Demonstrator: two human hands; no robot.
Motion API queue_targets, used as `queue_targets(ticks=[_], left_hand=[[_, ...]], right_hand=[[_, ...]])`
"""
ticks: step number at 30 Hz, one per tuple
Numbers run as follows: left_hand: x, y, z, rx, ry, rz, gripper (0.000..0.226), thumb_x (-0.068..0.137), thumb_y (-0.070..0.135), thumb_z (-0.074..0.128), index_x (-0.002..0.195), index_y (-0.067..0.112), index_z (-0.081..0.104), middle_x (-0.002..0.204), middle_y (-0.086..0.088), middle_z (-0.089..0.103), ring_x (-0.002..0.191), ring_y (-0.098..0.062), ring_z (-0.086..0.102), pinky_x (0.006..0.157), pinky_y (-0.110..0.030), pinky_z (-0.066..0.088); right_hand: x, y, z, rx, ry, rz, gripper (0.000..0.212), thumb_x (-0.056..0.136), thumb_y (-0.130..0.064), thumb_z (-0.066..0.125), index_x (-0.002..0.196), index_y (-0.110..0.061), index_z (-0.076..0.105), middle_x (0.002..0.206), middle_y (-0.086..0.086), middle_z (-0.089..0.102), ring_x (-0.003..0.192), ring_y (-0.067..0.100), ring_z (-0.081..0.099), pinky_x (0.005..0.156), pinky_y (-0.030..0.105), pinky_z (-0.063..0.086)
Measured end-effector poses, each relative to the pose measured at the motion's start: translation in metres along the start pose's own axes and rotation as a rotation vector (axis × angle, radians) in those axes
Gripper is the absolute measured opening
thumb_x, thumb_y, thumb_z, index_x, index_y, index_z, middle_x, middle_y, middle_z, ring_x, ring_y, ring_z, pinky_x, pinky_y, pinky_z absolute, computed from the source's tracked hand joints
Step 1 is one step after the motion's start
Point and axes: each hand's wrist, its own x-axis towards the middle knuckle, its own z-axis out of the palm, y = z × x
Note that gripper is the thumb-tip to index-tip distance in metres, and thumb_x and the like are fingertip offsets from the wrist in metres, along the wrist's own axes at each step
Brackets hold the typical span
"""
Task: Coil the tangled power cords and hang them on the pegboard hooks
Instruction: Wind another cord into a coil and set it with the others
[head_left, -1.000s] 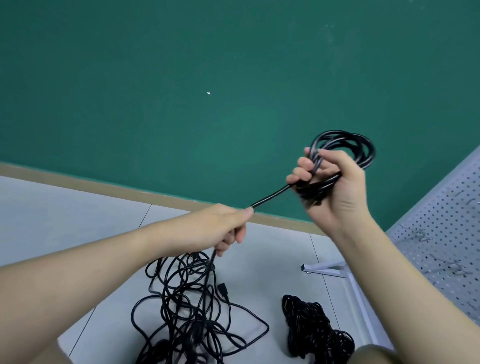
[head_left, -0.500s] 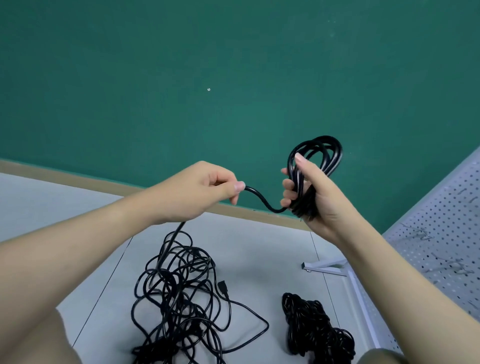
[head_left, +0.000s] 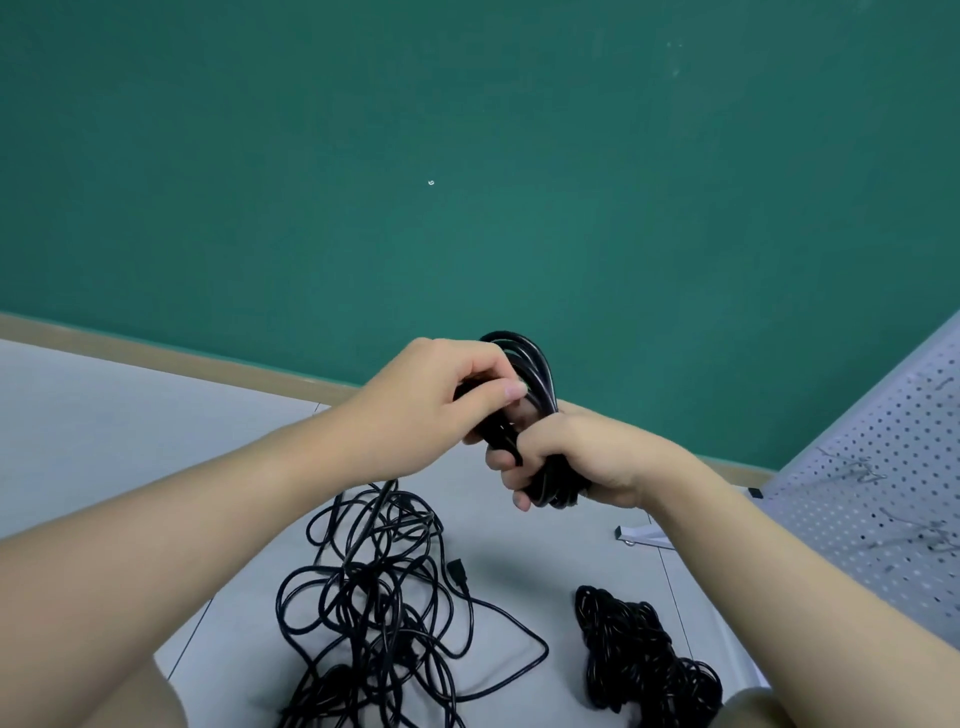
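My right hand (head_left: 566, 457) grips a coil of black power cord (head_left: 535, 374) around its lower part, with the loops standing up above my fist. My left hand (head_left: 441, 400) pinches the free strand of the same cord right against the coil's left side. From under my left hand the strand drops to a tangled heap of black cords (head_left: 384, 603) on the floor. The white pegboard (head_left: 883, 478) with wire hooks (head_left: 867, 470) leans at the right edge.
A second bundle of black cord (head_left: 644, 654) lies on the grey floor, right of the tangle. The pegboard's white foot (head_left: 641, 538) juts out onto the floor below my right wrist. A green wall with a tan baseboard (head_left: 156, 353) stands behind.
My left hand has brought the strand up and right until it meets the coil. My right hand has dropped lower and turned, and the slack between the hands is gone.
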Motion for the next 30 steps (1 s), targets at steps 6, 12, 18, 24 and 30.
queue_targets(ticks=[6, 12, 18, 24, 30], left_hand=[[0.003, -0.007, -0.001, 0.088, 0.236, -0.076, 0.047, 0.081, 0.051, 0.080, 0.071, 0.015, 0.051, 0.048, 0.006, 0.055, 0.044, -0.008, 0.041, 0.049, -0.026, 0.036], [-0.006, -0.040, 0.017, -0.233, -0.040, -0.280, 0.049, 0.095, 0.057, 0.052, 0.080, 0.010, 0.054, 0.059, -0.003, 0.063, 0.056, -0.021, 0.061, 0.066, -0.036, 0.048], [-0.011, -0.047, 0.026, -0.229, -0.179, -0.321, 0.049, 0.109, 0.048, 0.037, 0.076, 0.015, 0.053, 0.056, 0.007, 0.051, 0.058, -0.017, 0.055, 0.072, -0.037, 0.047], [-0.002, -0.022, 0.035, -0.342, -0.062, -0.326, 0.051, 0.109, 0.047, 0.033, 0.070, 0.015, 0.041, 0.057, 0.006, 0.029, 0.050, -0.014, 0.024, 0.050, -0.025, 0.025], [0.004, -0.007, 0.044, -0.555, -0.150, -0.369, 0.057, 0.111, 0.044, 0.029, 0.063, 0.015, 0.039, 0.055, 0.002, 0.023, 0.048, -0.015, 0.018, 0.048, -0.024, 0.019]], right_hand=[[-0.001, -0.001, 0.000, 0.159, -0.051, -0.037, 0.057, 0.060, -0.001, 0.040, 0.115, 0.000, 0.055, 0.080, 0.008, 0.044, 0.065, 0.018, 0.041, 0.067, 0.035, 0.048], [-0.010, -0.002, -0.012, 0.545, -0.068, -0.176, 0.065, 0.048, -0.002, 0.051, 0.113, 0.001, 0.056, 0.079, 0.008, 0.044, 0.064, 0.018, 0.040, 0.068, 0.036, 0.047], [-0.020, -0.002, -0.033, 0.895, 0.097, -0.366, 0.069, 0.040, -0.004, 0.065, 0.108, 0.001, 0.057, 0.079, 0.007, 0.043, 0.063, 0.018, 0.039, 0.063, 0.033, 0.046], [-0.020, 0.004, -0.029, 0.646, 0.160, -0.273, 0.049, 0.069, -0.005, 0.053, 0.117, 0.003, 0.060, 0.088, 0.011, 0.053, 0.063, 0.021, 0.044, 0.063, 0.034, 0.046], [-0.014, 0.002, -0.018, 0.422, 0.135, -0.313, 0.063, 0.065, -0.023, 0.070, 0.123, 0.001, 0.061, 0.109, 0.019, 0.061, 0.069, 0.021, 0.052, 0.068, 0.034, 0.045]])
